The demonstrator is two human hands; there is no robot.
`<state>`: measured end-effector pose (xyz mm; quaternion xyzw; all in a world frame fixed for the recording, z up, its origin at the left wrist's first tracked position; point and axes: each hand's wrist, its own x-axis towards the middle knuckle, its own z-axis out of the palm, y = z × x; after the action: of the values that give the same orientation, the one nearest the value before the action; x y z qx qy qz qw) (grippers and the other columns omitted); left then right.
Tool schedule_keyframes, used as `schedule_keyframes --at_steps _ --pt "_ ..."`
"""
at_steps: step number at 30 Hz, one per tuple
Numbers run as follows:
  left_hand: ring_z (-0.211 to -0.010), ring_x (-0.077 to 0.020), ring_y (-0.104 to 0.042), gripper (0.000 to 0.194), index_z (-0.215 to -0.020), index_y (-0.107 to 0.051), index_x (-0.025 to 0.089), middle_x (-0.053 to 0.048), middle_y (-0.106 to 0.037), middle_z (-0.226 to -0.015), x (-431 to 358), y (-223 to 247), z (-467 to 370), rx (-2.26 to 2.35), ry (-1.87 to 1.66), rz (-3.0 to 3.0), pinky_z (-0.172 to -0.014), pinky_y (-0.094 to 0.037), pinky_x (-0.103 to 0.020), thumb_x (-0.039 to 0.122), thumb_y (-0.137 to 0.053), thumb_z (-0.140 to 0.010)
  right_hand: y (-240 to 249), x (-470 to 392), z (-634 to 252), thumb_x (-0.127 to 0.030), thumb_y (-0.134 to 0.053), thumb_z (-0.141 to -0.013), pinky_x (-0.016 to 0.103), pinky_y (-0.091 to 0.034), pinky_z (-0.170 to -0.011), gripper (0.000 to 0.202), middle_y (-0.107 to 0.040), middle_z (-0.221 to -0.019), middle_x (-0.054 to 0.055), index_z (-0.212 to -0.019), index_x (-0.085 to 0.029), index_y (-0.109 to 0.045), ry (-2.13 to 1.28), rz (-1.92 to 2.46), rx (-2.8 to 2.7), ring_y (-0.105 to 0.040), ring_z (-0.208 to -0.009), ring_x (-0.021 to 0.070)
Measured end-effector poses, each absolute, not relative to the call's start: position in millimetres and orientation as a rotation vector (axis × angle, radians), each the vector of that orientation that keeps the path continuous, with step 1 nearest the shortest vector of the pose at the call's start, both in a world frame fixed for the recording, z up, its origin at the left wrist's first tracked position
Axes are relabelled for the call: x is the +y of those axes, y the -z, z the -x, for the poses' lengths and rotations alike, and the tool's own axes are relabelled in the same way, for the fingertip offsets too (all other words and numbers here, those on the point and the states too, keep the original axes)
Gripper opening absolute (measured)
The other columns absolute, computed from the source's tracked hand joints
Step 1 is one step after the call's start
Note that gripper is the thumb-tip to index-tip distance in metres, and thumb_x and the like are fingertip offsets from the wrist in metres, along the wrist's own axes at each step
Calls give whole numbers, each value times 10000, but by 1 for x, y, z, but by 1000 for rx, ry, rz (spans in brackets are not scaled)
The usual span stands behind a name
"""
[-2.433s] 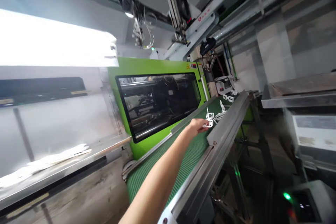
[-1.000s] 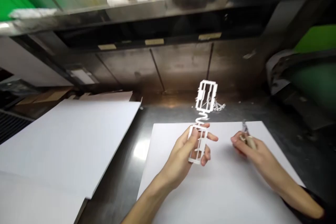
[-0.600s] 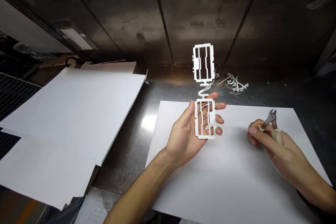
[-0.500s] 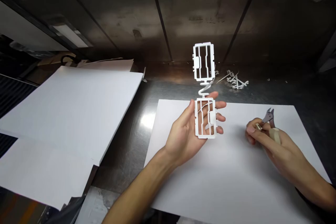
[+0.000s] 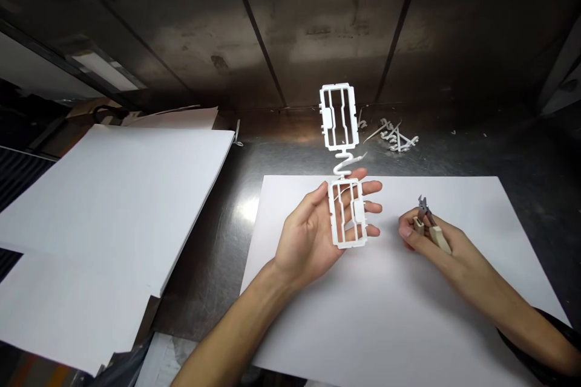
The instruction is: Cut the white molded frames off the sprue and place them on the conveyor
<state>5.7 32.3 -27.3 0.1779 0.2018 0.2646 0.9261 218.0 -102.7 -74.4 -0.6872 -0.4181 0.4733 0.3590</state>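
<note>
My left hand (image 5: 302, 236), palm up with its fingers behind the part, holds a white molded plastic piece (image 5: 359, 213). This piece is two rectangular frames joined by a zigzag runner (image 5: 342, 163). The lower frame lies against my palm and fingers; the upper frame (image 5: 353, 115) stands out beyond my fingertips. A thin sprue tip sticks out to the right of the runner. To the right, my right hand (image 5: 447, 248) is wrapped round side cutters (image 5: 438, 238) with cream handles. Their metal jaws point up and away, apart from the plastic piece.
A large white sheet (image 5: 390, 326) lies under both hands on the metal bench (image 5: 204, 254). Beyond it is a small heap of white sprue scraps (image 5: 399, 139). More white sheets (image 5: 122, 193) are stacked at the left. A metal wall (image 5: 308, 30) closes off the back.
My right hand has moved left, closer to the plastic piece, and the cutters have turned so that their handles show. My left hand keeps hold of the piece. The view has shifted slightly.
</note>
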Motion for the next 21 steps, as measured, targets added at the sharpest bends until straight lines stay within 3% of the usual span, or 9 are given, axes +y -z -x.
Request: schedule_keyframes --at_steps 7,16,19,21 --pt "-1102 -269 -721 507 -1400 -739 122 -193 -714 -1404 32 30 -5 361 -472 -390 -915 -631 -406 387 -386 -1150 71 -103 -211 -698 -573 -1104 297 -522 -765 479 -607 -918 33 -956 -245 -621 -1274 1741 -1050 -580 -856 254" --pt "-1062 -261 -699 506 -1352 -757 101 -198 -719 -1278 32 33 -1 347 -463 -442 -889 -604 -388 384 -408 -1117 82 -104 -213 -658 -596 -1106 268 -564 -821 435 -667 -971 37 -966 -250 -648 -1303 1677 -1005 -638 -932 263" --pt "-973 -249 -701 510 -1304 -766 97 -198 -727 -1206 34 44 -7 336 -459 -403 -812 -570 -351 441 -478 -1061 93 -112 -216 -660 -681 -1055 307 -604 -812 412 -721 -966 57 -979 -255 -696 -1216 1674 -1032 -700 -957 311" --pt "-811 -230 -688 511 -1214 -781 117 -188 -744 -1098 27 50 -14 331 -410 -372 -688 -515 -327 516 -552 -992 106 -106 -202 -657 -689 -1054 346 -635 -809 395 -764 -1014 73 -1048 -264 -738 -1116 1666 -1042 -737 -1005 349"
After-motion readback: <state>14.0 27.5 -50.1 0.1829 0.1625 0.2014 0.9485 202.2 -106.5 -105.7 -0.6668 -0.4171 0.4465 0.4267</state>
